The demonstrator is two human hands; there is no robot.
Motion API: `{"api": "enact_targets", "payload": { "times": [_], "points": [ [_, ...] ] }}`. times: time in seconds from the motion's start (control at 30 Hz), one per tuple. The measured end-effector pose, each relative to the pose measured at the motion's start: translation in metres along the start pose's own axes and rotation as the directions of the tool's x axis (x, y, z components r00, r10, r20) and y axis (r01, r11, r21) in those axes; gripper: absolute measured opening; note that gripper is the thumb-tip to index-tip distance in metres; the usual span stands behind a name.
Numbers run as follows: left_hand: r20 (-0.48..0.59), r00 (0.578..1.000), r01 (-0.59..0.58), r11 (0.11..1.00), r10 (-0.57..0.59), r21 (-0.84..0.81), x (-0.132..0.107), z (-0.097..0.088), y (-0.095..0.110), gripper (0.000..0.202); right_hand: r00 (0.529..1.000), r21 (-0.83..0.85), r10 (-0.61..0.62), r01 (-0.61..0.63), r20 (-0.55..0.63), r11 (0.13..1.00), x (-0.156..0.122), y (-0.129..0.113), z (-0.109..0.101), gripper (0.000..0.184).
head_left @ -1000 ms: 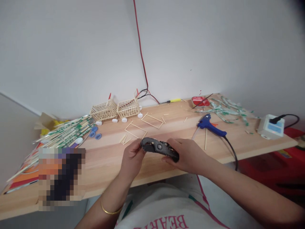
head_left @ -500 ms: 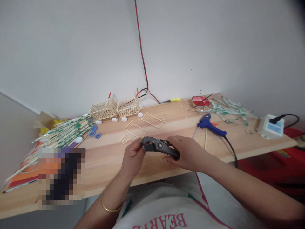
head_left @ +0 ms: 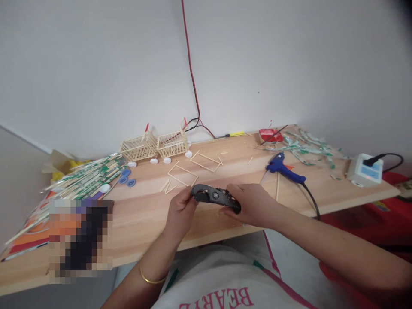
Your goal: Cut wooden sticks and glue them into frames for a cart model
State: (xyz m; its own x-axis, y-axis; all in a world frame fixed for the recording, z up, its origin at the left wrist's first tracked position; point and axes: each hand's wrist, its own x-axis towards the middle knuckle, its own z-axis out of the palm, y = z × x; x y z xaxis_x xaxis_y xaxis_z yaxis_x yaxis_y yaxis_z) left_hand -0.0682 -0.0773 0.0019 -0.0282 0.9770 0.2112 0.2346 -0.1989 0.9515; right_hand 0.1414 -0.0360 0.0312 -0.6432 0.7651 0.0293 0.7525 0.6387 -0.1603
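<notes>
My right hand [head_left: 254, 204] is wrapped round the handles of black cutting pliers [head_left: 215, 196], held just above the wooden table [head_left: 141, 214] near its front edge. The jaws of the pliers look closed and point left. My left hand [head_left: 180, 211] is pinched right at those jaws; what its fingertips hold is too small to make out. Thin wooden sticks glued into two open frames [head_left: 193, 167] lie on the table just beyond the hands.
Two stick-built carts [head_left: 154, 147] with white cap wheels stand by the wall. A blue glue gun [head_left: 285, 169] with its cord lies at the right, a white power strip [head_left: 365, 169] further right. Packets of sticks [head_left: 86, 178] and blue caps lie at the left. A red dish [head_left: 271, 136] sits at the back.
The pliers' jaws opened half a second ago and are closed again now. Both hands stayed in place near the table's front edge.
</notes>
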Motion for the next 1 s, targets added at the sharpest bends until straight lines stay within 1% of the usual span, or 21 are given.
{"api": "enact_targets", "payload": {
  "times": [0.1,0.17,0.27,0.33,0.4,0.43,0.5,0.53,0.6,0.63,0.7,0.77,0.83,0.9,1.0],
  "points": [
    [-0.001,1.0,-0.002,1.0,0.003,0.027,0.0,0.0,-0.004,0.018,0.999,-0.001,0.015,-0.015,0.039,1.0,0.002,0.002,0.005,0.035],
    [-0.008,1.0,-0.011,0.999,0.011,0.044,0.001,-0.001,-0.006,0.017,0.998,0.047,0.03,-0.033,0.06,0.998,0.002,0.002,0.007,0.033],
    [0.0,1.0,-0.026,0.999,0.026,0.04,0.003,-0.002,-0.007,0.015,0.994,0.244,0.015,-0.04,0.104,0.969,0.002,0.001,0.006,0.031],
    [0.02,0.999,-0.029,0.999,0.029,0.013,0.004,-0.003,-0.004,0.017,0.992,0.404,-0.01,-0.042,0.126,0.914,0.003,0.002,0.002,0.033],
    [0.037,0.999,-0.03,0.999,0.03,-0.014,0.005,-0.004,-0.001,0.019,0.994,0.514,-0.014,-0.045,0.11,0.857,0.004,0.003,-0.002,0.034],
    [0.04,0.999,-0.027,0.999,0.027,-0.018,0.005,-0.004,0.001,0.02,0.996,0.539,-0.004,-0.046,0.09,0.841,0.005,0.004,-0.005,0.033],
    [0.039,0.999,-0.008,1.0,0.008,0.011,0.004,-0.008,0.004,0.022,0.999,0.54,0.023,-0.044,0.045,0.841,0.005,0.005,-0.009,0.032],
    [0.033,0.999,0.0,0.999,-0.002,0.052,0.004,-0.012,0.005,0.021,0.999,0.524,0.035,-0.046,0.03,0.851,0.004,0.006,-0.01,0.031],
    [0.012,1.0,0.003,0.98,-0.005,0.199,0.005,-0.023,0.003,0.02,0.999,0.487,0.048,-0.052,0.019,0.872,0.001,0.007,-0.01,0.028],
    [-0.007,1.0,-0.006,0.954,0.009,0.3,0.006,-0.03,0.001,0.019,0.998,0.471,0.05,-0.055,0.022,0.88,-0.001,0.008,-0.008,0.027],
    [-0.028,0.999,-0.017,0.86,0.036,0.51,0.007,-0.045,-0.006,0.019,0.997,0.444,0.058,-0.07,0.042,0.893,-0.005,0.009,-0.005,0.028],
    [-0.052,0.998,0.001,0.76,0.044,0.65,0.009,-0.059,-0.016,0.021,0.995,0.419,0.078,-0.097,0.064,0.903,-0.008,0.01,-0.001,0.028],
    [-0.044,0.998,0.003,0.688,0.042,0.726,0.011,-0.066,-0.023,0.022,0.992,0.405,0.099,-0.122,0.078,0.906,-0.009,0.01,0.002,0.028],
    [0.006,1.0,-0.012,0.637,0.012,0.771,0.013,-0.067,-0.028,0.022,0.991,0.398,0.107,-0.131,0.082,0.908,-0.01,0.009,0.003,0.026],
    [0.09,0.995,-0.043,0.601,-0.049,0.798,0.016,-0.064,-0.029,0.019,0.99,0.387,0.106,-0.134,0.091,0.912,-0.01,0.007,0.003,0.025]
  ]
}}
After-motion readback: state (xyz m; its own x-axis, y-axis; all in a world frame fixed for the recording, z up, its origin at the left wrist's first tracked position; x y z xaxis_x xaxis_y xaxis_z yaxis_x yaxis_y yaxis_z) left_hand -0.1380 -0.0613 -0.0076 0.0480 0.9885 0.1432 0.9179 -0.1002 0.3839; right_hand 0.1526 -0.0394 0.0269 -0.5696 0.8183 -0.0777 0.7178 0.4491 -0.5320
